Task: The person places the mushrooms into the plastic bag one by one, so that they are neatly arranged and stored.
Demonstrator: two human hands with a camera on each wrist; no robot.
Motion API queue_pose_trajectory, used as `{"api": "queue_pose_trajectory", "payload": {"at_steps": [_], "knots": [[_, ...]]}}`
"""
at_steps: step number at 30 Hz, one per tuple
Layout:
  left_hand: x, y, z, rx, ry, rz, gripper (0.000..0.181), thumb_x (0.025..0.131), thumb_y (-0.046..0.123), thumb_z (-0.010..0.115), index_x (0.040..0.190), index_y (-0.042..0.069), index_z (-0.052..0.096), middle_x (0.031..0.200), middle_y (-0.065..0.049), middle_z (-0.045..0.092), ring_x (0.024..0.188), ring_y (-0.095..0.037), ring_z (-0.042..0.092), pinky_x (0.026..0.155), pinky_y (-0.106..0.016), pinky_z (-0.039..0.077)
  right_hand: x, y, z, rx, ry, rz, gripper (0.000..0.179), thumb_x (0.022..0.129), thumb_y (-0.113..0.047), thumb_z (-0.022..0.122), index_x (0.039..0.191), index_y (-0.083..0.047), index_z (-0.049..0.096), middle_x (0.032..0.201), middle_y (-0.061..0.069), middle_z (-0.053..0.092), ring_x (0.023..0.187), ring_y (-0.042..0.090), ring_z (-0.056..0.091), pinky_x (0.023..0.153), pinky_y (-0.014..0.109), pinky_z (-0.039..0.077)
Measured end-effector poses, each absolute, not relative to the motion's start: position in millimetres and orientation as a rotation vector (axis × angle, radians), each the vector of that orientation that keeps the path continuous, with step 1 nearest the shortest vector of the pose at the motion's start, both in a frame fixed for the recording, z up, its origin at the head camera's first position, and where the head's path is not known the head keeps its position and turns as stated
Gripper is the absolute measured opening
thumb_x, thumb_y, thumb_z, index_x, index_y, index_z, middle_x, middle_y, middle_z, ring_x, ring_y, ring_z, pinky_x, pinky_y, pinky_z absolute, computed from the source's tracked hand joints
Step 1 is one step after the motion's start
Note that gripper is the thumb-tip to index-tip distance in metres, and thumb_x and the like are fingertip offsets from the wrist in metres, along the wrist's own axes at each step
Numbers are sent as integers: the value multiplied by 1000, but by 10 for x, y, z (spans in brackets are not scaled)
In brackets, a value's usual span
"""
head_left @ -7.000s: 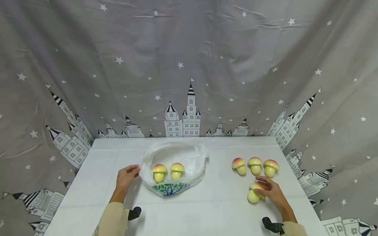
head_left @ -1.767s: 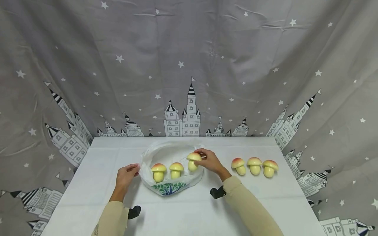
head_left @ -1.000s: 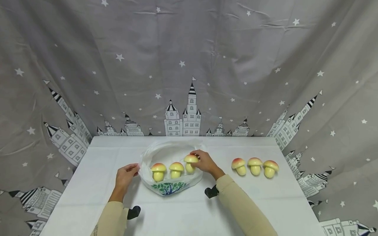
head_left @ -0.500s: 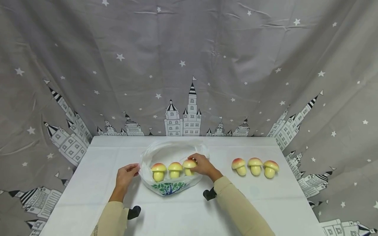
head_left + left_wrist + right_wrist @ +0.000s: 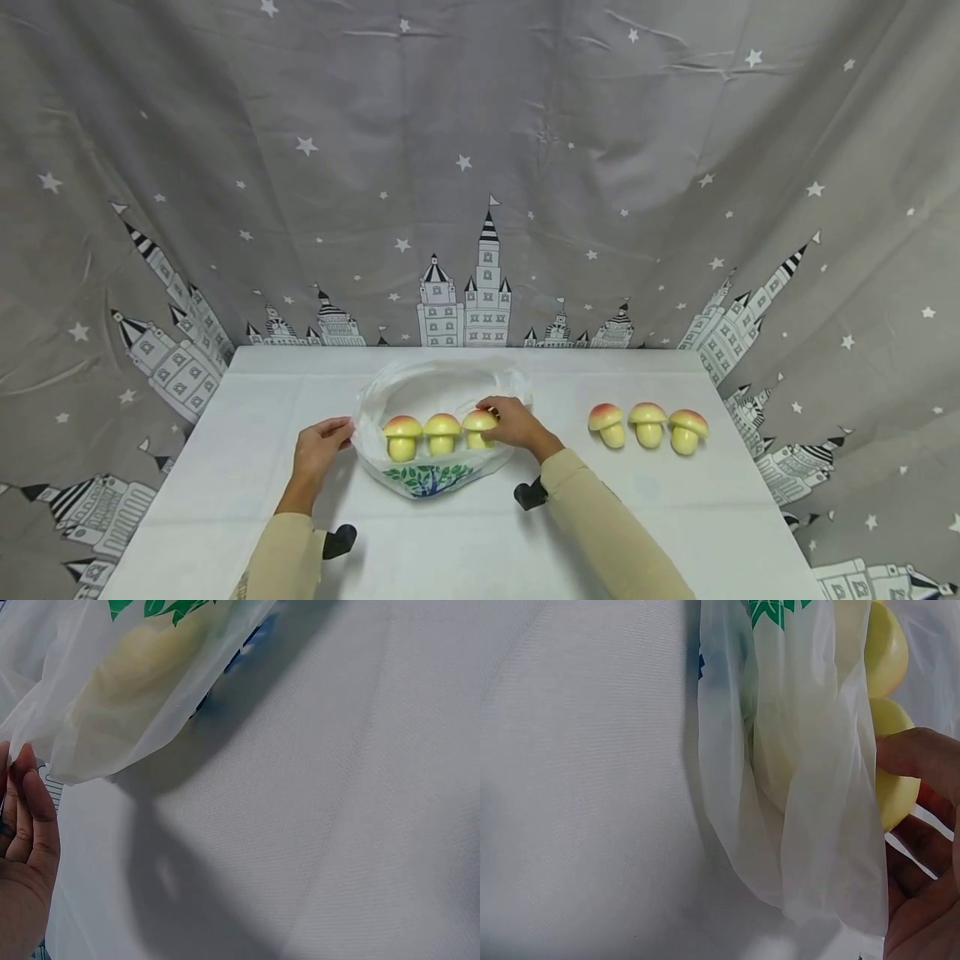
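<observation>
A white plastic bag point(image 5: 517, 385) with a green and blue tree print lies with its mouth spread wide. My left hand point(image 5: 318, 454) pinches its left edge; the left wrist view shows the fingertips point(image 5: 27, 759) on the thin plastic. Inside the bag, two toy mushrooms stand side by side: a left one point(image 5: 402, 437) and a middle one point(image 5: 442, 433). My right hand point(image 5: 517, 425) reaches in from the right and grips a third toy mushroom point(image 5: 477, 427) by its cap, close beside the middle one. In the right wrist view, thumb and fingers hold the yellow cap point(image 5: 896, 796).
Three more yellow toy mushrooms with reddish caps, among them a middle one point(image 5: 648, 423), lie in a row on the right of the white-covered table point(image 5: 465, 550). A grey curtain point(image 5: 480, 108) with stars and castles hangs behind the table.
My right hand has carried a mushroom from the table's right side into the bag, then lowered it leftward beside the others. The middle mushroom has shifted slightly left. My left hand stays on the bag's edge.
</observation>
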State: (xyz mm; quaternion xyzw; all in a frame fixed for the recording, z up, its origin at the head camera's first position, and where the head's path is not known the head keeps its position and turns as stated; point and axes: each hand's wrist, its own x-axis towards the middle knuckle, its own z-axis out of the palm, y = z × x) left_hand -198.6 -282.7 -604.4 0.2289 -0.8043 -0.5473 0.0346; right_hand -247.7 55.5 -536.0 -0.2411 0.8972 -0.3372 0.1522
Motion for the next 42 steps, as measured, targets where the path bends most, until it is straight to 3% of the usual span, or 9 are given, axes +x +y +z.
{"api": "queue_pose_trajectory", "payload": {"at_steps": [10, 31, 42], "knots": [[-2046, -2872, -6223, 729, -2509, -1589, 30, 88, 29, 60, 109, 8, 63, 104, -10, 64, 79, -12, 61, 67, -19, 51, -2487, 601, -5331, -712, 2530, -1086, 52, 75, -11, 72, 122, 0, 52, 122, 14, 54, 110, 30, 52, 93, 38, 44], [-2068, -2905, -6222, 741, -2516, -1577, 35, 87, 37, 59, 109, 9, 63, 105, -9, 64, 80, -12, 61, 67, -19, 50, -2596, 1109, -5147, -456, 2605, -1513, 54, 73, -16, 76, 121, -7, 54, 123, 13, 54, 110, 30, 53, 90, 39, 46], [-2042, -2849, -6173, 752, -2470, -1638, 30, 88, 27, 60, 109, 7, 63, 105, -11, 63, 79, -11, 61, 66, -17, 51, -2617, 1503, -5182, -370, 2704, -1477, 55, 73, -19, 76, 122, -8, 53, 125, 11, 53, 112, 29, 51, 93, 40, 44]]}}
